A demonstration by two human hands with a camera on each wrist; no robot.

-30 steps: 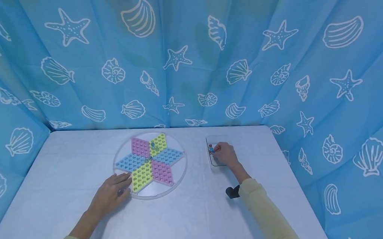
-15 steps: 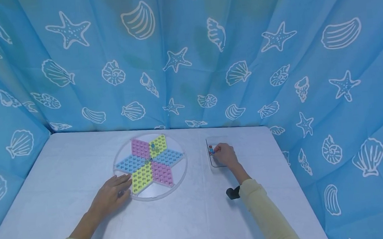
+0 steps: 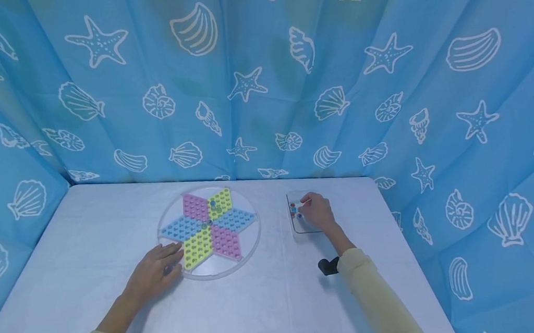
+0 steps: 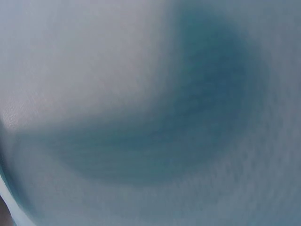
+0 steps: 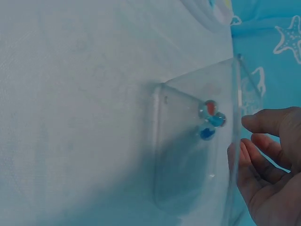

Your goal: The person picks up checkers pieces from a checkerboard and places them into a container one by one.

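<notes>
My left hand [image 3: 153, 272] lies with its fingers fairly straight at the lower left rim of a round, clear-edged Chinese checkers board [image 3: 198, 249]. In the left wrist view only a pale surface [image 4: 84, 66] with a dark shadow shows. Over a clear plastic box [image 3: 307, 232] is my right hand [image 3: 317, 210], fingers loosely bent. The right wrist view has its thumb [image 5: 256, 121] apart from the fingertips, with nothing seen between them. Several glass marbles [image 5: 207, 133] with red and blue swirls sit together inside the box, left of that hand in the head view.
A few marbles [image 3: 213, 204] sit on the board's upper yellow point and near its centre. The white-covered table [image 3: 241, 315] carries both board and box. Behind and at the sides hangs a blue curtain [image 3: 263, 119] with shell prints.
My right hand has drawn back from the marbles, a little right and up, and its fingers have parted. More of the marbles shows. The left hand stays in place.
</notes>
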